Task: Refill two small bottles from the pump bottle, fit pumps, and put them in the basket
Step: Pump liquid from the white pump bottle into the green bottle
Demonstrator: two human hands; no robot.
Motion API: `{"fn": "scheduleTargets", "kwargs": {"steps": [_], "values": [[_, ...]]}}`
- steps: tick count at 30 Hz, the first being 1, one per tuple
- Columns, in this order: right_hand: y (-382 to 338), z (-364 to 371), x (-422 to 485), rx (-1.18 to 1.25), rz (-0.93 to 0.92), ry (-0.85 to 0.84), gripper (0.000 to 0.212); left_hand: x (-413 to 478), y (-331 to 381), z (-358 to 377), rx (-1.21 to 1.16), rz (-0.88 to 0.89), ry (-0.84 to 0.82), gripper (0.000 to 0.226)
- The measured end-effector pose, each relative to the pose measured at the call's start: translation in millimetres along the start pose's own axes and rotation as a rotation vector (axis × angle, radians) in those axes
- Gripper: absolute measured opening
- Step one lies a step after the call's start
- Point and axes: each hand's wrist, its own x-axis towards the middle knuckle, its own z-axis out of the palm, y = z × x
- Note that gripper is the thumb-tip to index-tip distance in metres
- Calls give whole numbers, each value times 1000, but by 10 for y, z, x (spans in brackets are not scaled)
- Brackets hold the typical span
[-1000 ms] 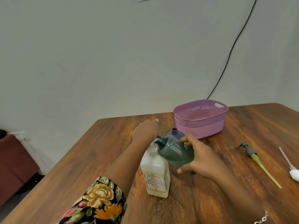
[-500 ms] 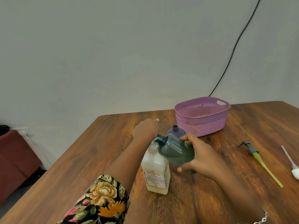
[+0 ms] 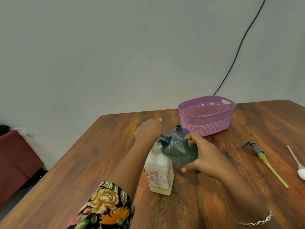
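While the left hand (image 3: 148, 129) sits atop the upright pump bottle (image 3: 159, 172), fingers hidden and grip indeterminable, the right hand (image 3: 206, 159) curls thumb and fingers around the green bottle (image 3: 179, 152), held above the table (image 3: 99, 162), long axis slanted, open neck pointing up-left toward the pump bottle's top.

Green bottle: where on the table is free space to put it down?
Bare wood lies left of the pump bottle, and between the basket and the green pump. Crowded: around the purple bottle, left hand and right hand.
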Motion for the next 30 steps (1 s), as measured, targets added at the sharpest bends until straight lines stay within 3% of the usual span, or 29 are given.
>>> {"fn": "scheduleTargets", "kwargs": {"steps": [22, 30], "values": [[-93, -56, -65, 55, -16, -13, 70, 9, 46, -143, -30, 68, -13, 49], [-40, -49, -44, -2, -30, 4, 70, -18, 42, -52, 21, 66, 80, 53]]}}
